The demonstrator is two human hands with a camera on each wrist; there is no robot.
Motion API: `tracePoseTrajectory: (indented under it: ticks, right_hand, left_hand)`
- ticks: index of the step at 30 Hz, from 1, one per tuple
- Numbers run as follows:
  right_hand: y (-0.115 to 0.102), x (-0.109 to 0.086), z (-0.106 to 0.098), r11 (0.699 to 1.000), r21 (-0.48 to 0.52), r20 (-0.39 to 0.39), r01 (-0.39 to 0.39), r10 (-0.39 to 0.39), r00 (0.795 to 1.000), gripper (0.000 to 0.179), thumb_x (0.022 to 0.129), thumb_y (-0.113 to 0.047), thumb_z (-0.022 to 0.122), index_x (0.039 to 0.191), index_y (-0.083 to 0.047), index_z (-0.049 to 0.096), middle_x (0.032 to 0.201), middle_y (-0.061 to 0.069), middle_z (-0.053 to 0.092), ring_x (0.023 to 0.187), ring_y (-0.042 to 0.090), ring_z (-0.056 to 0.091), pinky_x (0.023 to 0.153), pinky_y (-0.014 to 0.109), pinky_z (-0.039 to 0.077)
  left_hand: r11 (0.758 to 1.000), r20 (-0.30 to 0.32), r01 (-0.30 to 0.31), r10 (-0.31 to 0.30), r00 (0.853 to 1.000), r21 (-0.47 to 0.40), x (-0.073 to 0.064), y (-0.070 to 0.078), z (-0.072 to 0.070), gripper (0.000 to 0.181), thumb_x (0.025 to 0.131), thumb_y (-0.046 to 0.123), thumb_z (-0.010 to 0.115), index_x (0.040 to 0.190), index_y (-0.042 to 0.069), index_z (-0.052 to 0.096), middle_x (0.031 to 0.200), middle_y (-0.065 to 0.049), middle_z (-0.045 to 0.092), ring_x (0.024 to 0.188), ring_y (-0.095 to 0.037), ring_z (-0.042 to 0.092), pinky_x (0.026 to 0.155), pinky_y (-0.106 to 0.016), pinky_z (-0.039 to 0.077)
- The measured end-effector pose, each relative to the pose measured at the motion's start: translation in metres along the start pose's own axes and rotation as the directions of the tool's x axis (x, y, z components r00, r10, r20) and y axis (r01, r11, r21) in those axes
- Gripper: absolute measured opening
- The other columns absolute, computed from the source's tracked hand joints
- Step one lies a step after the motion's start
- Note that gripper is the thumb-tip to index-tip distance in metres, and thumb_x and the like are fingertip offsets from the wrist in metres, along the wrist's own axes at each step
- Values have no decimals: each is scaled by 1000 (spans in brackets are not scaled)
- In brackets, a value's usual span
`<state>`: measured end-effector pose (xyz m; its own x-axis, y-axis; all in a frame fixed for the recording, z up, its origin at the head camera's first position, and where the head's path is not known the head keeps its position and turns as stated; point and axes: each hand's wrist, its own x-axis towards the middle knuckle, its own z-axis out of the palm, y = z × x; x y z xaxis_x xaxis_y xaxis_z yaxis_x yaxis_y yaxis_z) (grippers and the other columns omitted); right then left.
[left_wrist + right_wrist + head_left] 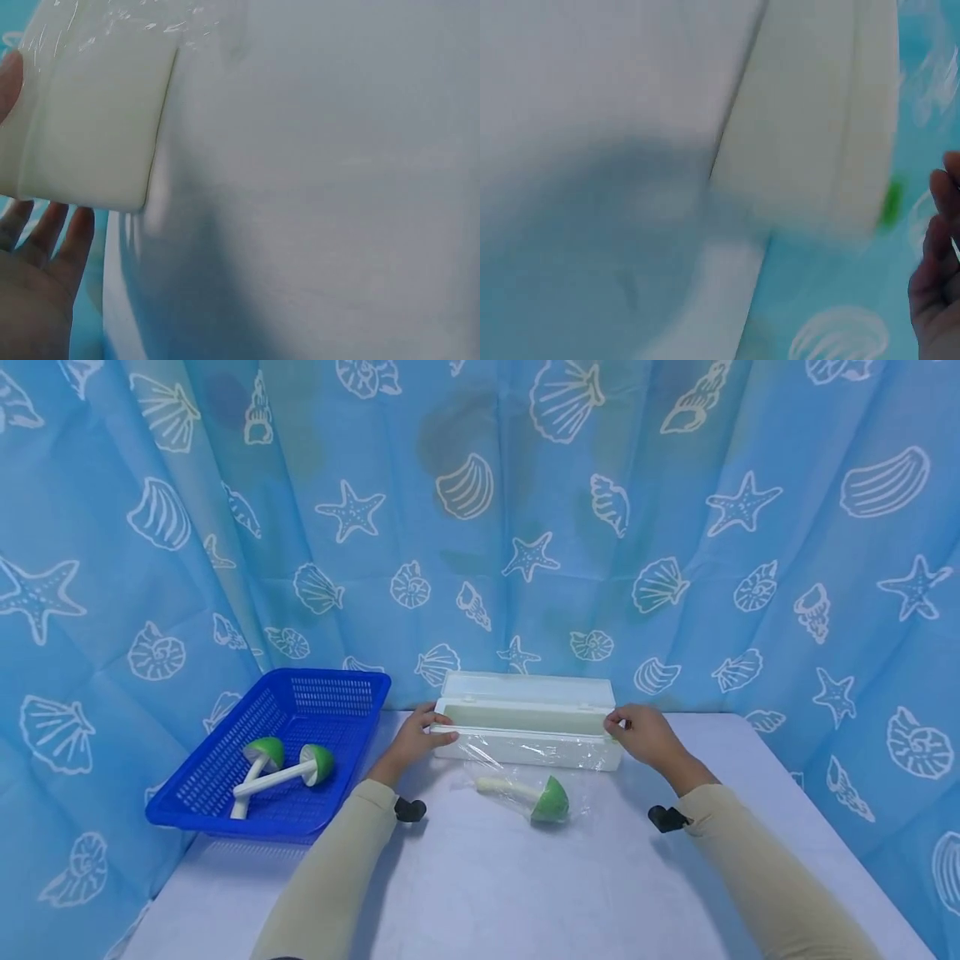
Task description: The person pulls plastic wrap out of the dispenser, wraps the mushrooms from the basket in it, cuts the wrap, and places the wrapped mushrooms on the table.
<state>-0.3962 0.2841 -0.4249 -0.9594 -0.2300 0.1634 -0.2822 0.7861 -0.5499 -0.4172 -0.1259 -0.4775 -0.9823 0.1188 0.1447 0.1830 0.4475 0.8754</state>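
Observation:
A long white cling film box (536, 750) lies across the table with its lid (528, 689) raised at the back. Clear film (480, 752) hangs from its front edge over a mushroom-shaped piece with green cap and white stem (551, 802). My left hand (416, 739) grips the box's left end, thumb in front and fingers round the end. At the right end, my right hand (648, 739) hovers with loosely curled fingers. In the right wrist view, a small gap separates these fingers (939, 187) from a green tab (892, 202) on the box.
On the left a blue plastic basket (195, 768) holds two similar green-and-white pieces (318, 766). A white cloth (540, 893) covers the table. Behind and at both sides hangs a blue shell-print curtain (480, 568).

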Motion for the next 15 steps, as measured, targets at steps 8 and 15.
tracePoseTrajectory:
  ticks: [8, 15]
  right_hand:
    - [-29, -21, 26, 999, 2, 221, -35, 34, 975, 75, 78, -58, 74, 130, -6, 58, 99, 5, 61, 89, 24, 57, 71, 39, 49]
    - [-45, -29, 39, 996, 62, 230, 61, -74, 970, 19, 88, -29, 73, 85, -13, 62, 87, 1, 61, 82, 21, 54, 68, 38, 47]
  left_hand:
    - [993, -102, -101, 107, 989, 61, -13, 9, 8, 63, 79, 31, 83, 133, 15, 57, 156, -17, 19, 139, -41, 24, 105, -60, 30]
    - [919, -153, -260, 314, 937, 296, -25, 12, 9, 26, 78, 37, 82, 92, 16, 75, 149, -14, 33, 137, -35, 24, 105, -60, 26]
